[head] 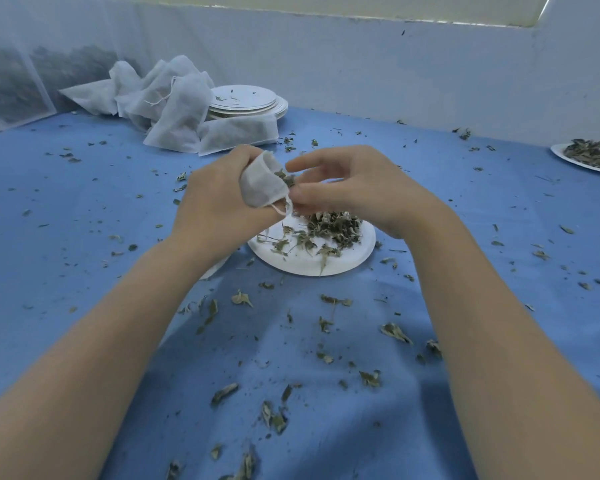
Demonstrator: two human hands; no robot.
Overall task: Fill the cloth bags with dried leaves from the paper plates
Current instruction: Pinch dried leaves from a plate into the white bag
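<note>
Now the left hand [219,199] grips a small cloth bag [262,183] above the near paper plate [312,261], while the right hand [357,195] pinches dried leaves [288,180] into its mouth. Soft and light, the bag probably holds best by its rim; the leaves look brittle.

The small cloth bag [258,183] is showing a thin, matt white weave, soft and creased, with a white string drawstring [284,207]. The dried leaves [333,226] are looking brittle, curled and dull grey-green. The paper plate [312,263] under them is appearing smooth, matt white. The blue tablecloth [84,209] is looking like matt, faintly wrinkled fabric. The pile of empty cloth bags [174,109] is showing the same gauzy, semi-sheer white material, and the stacked paper plates [246,102] are looking matt too.
</note>
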